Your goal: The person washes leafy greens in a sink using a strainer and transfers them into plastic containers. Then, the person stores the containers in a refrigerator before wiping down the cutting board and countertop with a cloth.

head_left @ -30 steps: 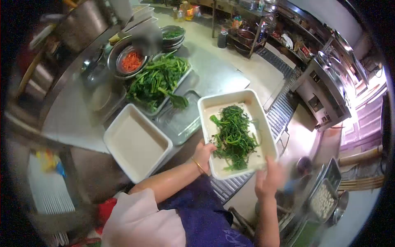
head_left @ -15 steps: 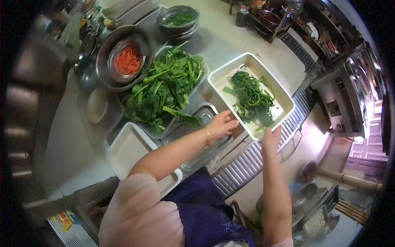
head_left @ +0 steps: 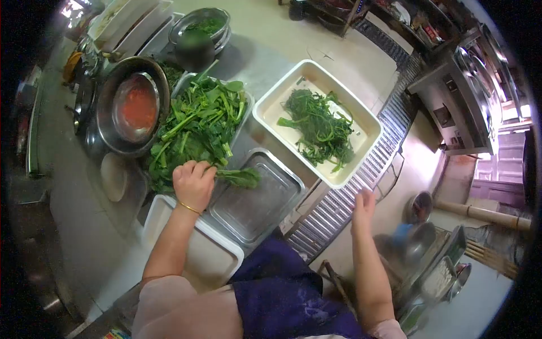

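Observation:
My left hand (head_left: 193, 183) has its fingers curled around green stems at the near end of the leafy greens (head_left: 195, 121), which are heaped in a tray. My right hand (head_left: 363, 210) is off to the right, just below a white tray (head_left: 264, 116), touching nothing visible; its fingers are blurred and close together. Darker, limp greens (head_left: 319, 127) lie inside that white tray. Between the two lots of greens is a clear lidded container (head_left: 257, 198). Another white tray (head_left: 212, 257), holding no greens, sits below my left hand, partly covered by my forearm.
A metal bowl with shredded orange-red food (head_left: 138, 107) stands at the left. Stacked bowls with chopped greens (head_left: 206, 25) and white bins (head_left: 121, 25) are at the back left. A floor grate (head_left: 322, 223) runs beside the counter; pans and a tray (head_left: 437, 279) sit lower right.
Both hands have let go of the white tray with the limp greens, which now rests on the counter. My left hand has moved left and closed on the leafy stems. The view has shifted.

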`<action>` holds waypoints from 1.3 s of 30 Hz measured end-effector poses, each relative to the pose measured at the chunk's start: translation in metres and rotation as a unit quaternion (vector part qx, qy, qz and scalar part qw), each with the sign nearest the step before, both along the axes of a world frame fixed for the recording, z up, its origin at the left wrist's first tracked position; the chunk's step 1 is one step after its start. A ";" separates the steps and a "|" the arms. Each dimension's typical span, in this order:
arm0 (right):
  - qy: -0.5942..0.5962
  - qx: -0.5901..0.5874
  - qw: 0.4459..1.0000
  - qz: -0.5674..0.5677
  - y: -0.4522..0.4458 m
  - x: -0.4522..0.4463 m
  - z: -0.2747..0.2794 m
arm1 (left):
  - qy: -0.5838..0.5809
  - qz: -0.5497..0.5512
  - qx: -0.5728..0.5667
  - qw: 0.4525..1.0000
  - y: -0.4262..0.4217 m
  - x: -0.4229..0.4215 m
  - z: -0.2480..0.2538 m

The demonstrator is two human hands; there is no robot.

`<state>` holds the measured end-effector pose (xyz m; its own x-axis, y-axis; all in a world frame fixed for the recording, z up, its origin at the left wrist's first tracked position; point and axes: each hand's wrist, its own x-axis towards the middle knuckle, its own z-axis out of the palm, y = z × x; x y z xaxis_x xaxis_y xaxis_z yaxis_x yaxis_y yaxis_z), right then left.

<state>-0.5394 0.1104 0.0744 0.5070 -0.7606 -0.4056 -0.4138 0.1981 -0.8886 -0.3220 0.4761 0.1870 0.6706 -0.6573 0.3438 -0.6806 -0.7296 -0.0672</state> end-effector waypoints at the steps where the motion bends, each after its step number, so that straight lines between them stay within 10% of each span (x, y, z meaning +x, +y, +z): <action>1: 0.001 -0.002 1.000 0.003 0.000 -0.022 -0.018 | 0.006 0.003 -0.007 1.000 0.003 -0.002 -0.001; 11: 0.076 -0.035 0.996 -0.034 0.039 -0.160 -0.028 | 0.260 0.264 0.205 0.906 0.035 -0.051 0.017; 17: 0.067 -0.055 0.986 -0.142 0.064 -0.242 0.028 | 0.099 0.082 0.026 0.991 0.061 -0.003 -0.026; 22: 0.053 -0.021 0.974 -0.219 0.104 -0.338 0.068 | 0.198 -0.209 -0.081 0.954 -0.110 -0.074 0.010; 27: 0.023 -0.016 0.927 -0.375 0.160 -0.453 0.059 | 0.413 -0.465 -0.133 0.772 -0.283 -0.315 -0.005; 33: 0.122 -0.185 0.795 -0.565 0.215 -0.638 0.068 | 0.902 -0.188 0.079 0.382 -0.367 -0.643 -0.026; 39: 0.364 -0.409 0.565 -0.617 0.221 -0.843 0.167 | 0.900 0.026 0.033 0.435 -0.426 -0.792 -0.066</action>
<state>-1.3825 0.3316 0.2412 -0.6885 -0.4375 0.5784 -0.7246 0.3808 -0.5744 -1.1137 0.0500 0.1206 -0.1709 -0.5941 -0.7860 0.3424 -0.7839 0.5180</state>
